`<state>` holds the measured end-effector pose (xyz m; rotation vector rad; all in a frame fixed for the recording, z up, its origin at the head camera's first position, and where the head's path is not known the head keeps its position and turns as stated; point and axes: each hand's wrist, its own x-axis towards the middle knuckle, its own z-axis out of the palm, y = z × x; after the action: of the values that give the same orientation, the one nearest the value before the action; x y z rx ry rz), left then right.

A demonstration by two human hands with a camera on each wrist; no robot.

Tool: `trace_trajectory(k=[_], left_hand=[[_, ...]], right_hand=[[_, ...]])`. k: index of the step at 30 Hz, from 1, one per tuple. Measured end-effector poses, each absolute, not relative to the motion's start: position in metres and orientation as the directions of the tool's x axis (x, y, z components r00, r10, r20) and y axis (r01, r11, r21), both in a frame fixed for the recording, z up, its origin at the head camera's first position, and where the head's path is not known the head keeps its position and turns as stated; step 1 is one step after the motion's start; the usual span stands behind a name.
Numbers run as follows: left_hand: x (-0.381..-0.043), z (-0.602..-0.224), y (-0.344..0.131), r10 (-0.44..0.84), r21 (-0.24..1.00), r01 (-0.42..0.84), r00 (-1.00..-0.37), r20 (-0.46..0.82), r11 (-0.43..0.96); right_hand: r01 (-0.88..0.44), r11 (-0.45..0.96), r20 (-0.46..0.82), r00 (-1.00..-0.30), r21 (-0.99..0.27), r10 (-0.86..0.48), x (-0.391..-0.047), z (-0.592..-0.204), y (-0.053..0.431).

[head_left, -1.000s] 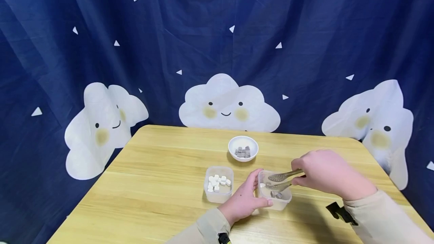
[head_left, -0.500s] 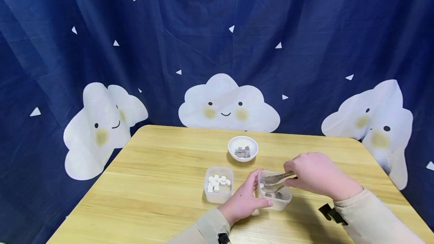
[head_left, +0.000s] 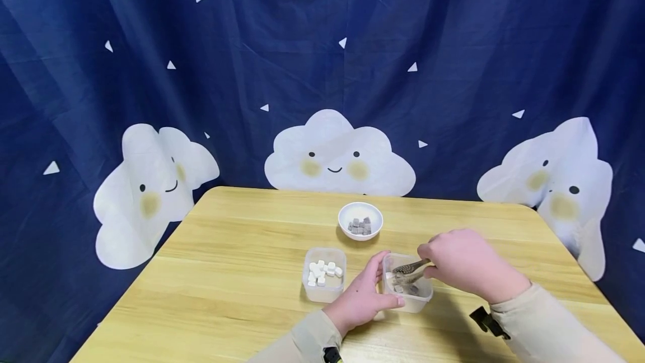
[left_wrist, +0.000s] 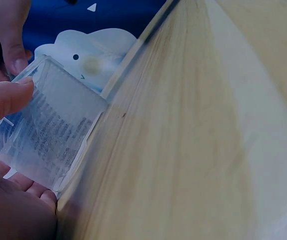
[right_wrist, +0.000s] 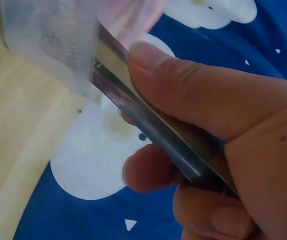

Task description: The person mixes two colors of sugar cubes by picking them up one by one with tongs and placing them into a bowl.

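Observation:
My left hand [head_left: 359, 300] holds a clear plastic container [head_left: 410, 303], thumb on the near wall and fingers at the far left side. In the left wrist view the container [left_wrist: 68, 125] shows small print through its wall. Metal tongs [head_left: 410, 268] are gripped in my right hand [head_left: 468, 262], their perforated ends lowered inside this container. A few grey cubes [head_left: 414, 290] and a white piece [head_left: 389, 276] lie in it; the tong ends partly cover what is there. The right wrist view shows thumb and fingers round the tong handles [right_wrist: 153, 125].
A second clear container [head_left: 324, 294] with several white cubes [head_left: 321, 269] stands left of my left hand. Behind them is a white bowl [head_left: 356, 209] holding several grey cubes [head_left: 360, 227]. A blue cloud-patterned curtain [head_left: 242, 144] hangs beyond the wooden table [head_left: 227, 273].
My right hand has moved left and slightly down, bringing the tongs deeper into the container, and their ends have come closer together. The left hand stays in place on the container.

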<state>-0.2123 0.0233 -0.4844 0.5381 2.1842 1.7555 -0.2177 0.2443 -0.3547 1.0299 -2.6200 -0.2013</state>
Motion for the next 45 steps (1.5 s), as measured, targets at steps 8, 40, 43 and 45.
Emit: trace_trajectory(k=[8, 40, 43, 45], left_hand=[[-0.211, -0.483, 0.023, 0.454, 0.973, 0.104, -0.891, 0.0, 0.204], [-0.212, -0.489, 0.022, 0.447, 0.976, 0.1, -0.894, 0.003, 0.194], [-0.212, -0.488, 0.022, 0.447, 0.974, 0.103, -0.895, 0.002, 0.202], [-0.213, -0.488, 0.022, 0.447, 0.972, 0.111, -0.894, 0.006, 0.209]], right_hand=[[-0.641, 0.74, 0.226, -0.705, 0.201, -0.672, -0.219, -0.358, 0.247], [-0.672, 0.736, 0.45, -0.634, 0.084, -0.629, -0.255, -0.355, 0.261], [-0.65, 0.757, 0.452, -0.657, 0.067, -0.604, -0.265, -0.362, 0.257], [-0.636, 0.769, 0.455, -0.67, 0.057, -0.587, -0.272, -0.366, 0.253]])
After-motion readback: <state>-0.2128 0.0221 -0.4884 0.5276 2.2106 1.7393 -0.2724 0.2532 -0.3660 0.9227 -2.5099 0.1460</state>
